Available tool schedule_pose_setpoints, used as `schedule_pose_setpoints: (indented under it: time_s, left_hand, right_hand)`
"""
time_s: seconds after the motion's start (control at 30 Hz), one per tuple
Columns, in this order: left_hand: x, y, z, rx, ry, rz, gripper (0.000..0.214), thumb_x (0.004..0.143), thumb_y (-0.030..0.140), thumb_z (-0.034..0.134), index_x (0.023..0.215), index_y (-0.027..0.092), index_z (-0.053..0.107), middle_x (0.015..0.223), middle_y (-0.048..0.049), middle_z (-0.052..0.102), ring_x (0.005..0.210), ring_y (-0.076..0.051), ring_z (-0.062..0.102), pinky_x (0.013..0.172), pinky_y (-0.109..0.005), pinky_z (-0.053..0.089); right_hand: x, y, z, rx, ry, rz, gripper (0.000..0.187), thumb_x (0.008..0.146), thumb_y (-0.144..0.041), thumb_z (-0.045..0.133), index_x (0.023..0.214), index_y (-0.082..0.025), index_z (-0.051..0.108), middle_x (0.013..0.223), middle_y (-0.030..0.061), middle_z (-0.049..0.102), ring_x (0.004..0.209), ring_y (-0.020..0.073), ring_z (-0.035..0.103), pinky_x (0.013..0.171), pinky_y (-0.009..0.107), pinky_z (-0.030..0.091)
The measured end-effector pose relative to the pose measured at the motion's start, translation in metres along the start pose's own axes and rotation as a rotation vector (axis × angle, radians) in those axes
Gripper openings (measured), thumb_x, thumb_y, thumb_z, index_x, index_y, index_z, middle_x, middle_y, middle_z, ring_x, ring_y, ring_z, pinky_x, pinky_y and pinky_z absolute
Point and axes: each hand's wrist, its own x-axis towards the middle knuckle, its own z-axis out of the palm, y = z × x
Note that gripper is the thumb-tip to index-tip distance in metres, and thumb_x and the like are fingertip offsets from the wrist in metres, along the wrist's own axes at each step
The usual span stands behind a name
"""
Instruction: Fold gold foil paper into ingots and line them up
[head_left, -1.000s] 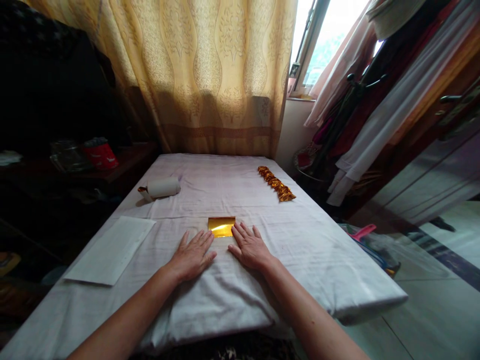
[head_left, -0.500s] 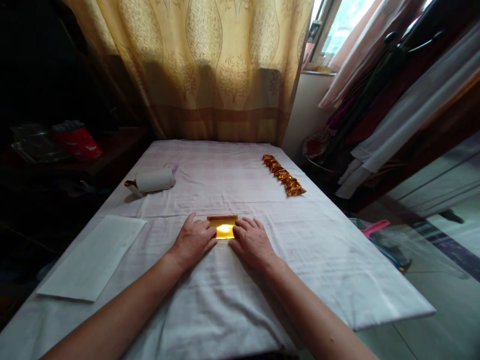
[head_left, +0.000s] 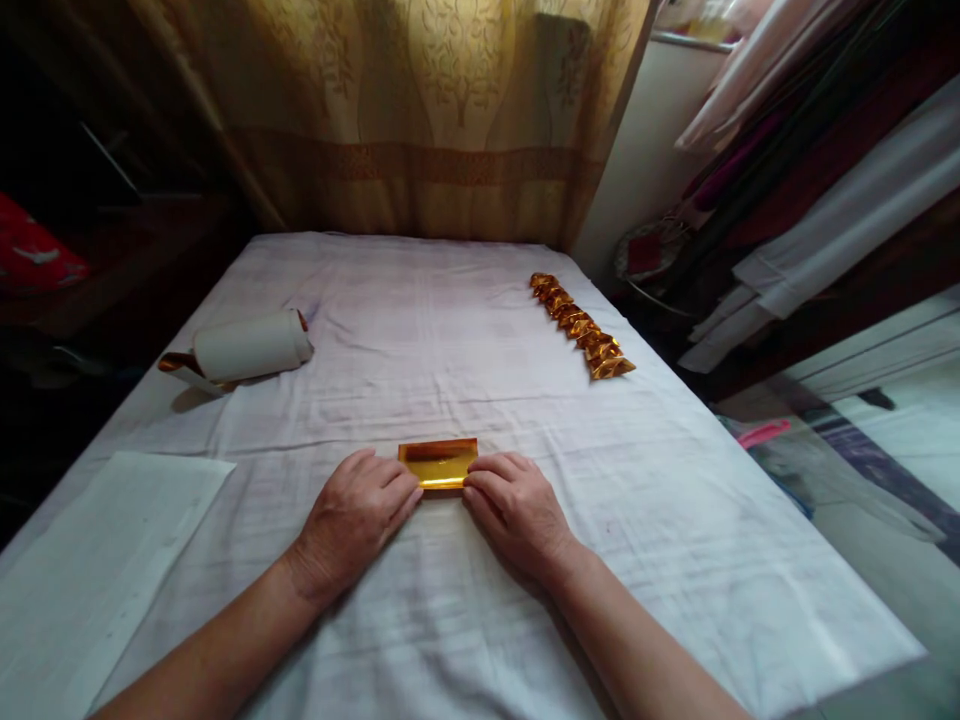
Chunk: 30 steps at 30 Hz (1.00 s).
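Observation:
A small sheet of gold foil paper lies on the cloth-covered table, its near edge folded into a narrow bright strip. My left hand grips the near left corner, fingers pressed together with the thumb along the edge. On the opposite side my right hand pinches the near right corner in the same way. Both hands rest on the cloth. Fingertips cover the two corners of the paper.
Folded gold foil pieces stand in a row at the back right. To the left are a white-backed roll of gold foil and flat white sheets. A patterned curtain hangs behind the table.
The near edge of the gold foil paper is now folded up into a narrow strip. My head view has tipped down and come closer, so everything appears larger.

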Motion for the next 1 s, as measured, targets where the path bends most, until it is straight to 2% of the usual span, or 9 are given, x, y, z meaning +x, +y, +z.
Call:
schedule_pose_setpoints:
  time_s: [0.17, 0.37, 0.6, 1.0]
  left_hand:
    - [-0.0029, -0.0081, 0.0047, -0.198, -0.031, -0.172, 0.025, 0.098, 0.034, 0.049, 0.083, 0.022, 0.065, 0.085, -0.0017, 0.067, 0.082, -0.02, 0.058, 0.081, -0.036, 0.041]
    - [-0.0016, -0.0065, 0.0033, -0.248, -0.019, -0.317, 0.023, 0.093, 0.035, 0.057, 0.074, 0.022, 0.062, 0.09, -0.0024, 0.066, 0.089, -0.021, 0.057, 0.082, -0.036, 0.039]
    - [0.0023, -0.0082, 0.0056, -0.242, -0.021, -0.352, 0.025, 0.093, 0.036, 0.058, 0.072, 0.023, 0.063, 0.091, -0.0028, 0.066, 0.089, -0.022, 0.057, 0.082, -0.036, 0.039]
    - [0.0055, -0.0077, 0.0054, -0.202, -0.027, -0.35, 0.026, 0.091, 0.034, 0.059, 0.069, 0.022, 0.061, 0.088, -0.0033, 0.066, 0.086, -0.023, 0.057, 0.08, -0.037, 0.038]
  right_hand:
    - [0.0025, 0.0049, 0.0018, 0.047, 0.027, 0.152, 0.017, 0.094, -0.025, 0.056, 0.081, -0.022, 0.067, 0.087, 0.0039, 0.068, 0.083, 0.019, 0.06, 0.079, 0.034, 0.045]
    - [0.0049, 0.0033, 0.0053, 0.044, 0.042, 0.299, 0.012, 0.088, -0.026, 0.063, 0.077, -0.021, 0.063, 0.085, 0.0037, 0.066, 0.082, 0.0195, 0.058, 0.076, 0.033, 0.043]
    - [0.008, -0.0002, 0.0054, -0.043, 0.007, 0.328, 0.017, 0.092, -0.028, 0.057, 0.077, -0.021, 0.06, 0.087, 0.0046, 0.064, 0.083, 0.0203, 0.056, 0.076, 0.033, 0.04]
    - [0.0086, -0.0025, 0.0074, -0.069, 0.002, 0.358, 0.019, 0.093, -0.029, 0.057, 0.076, -0.021, 0.057, 0.086, 0.0038, 0.063, 0.082, 0.02, 0.054, 0.075, 0.034, 0.037]
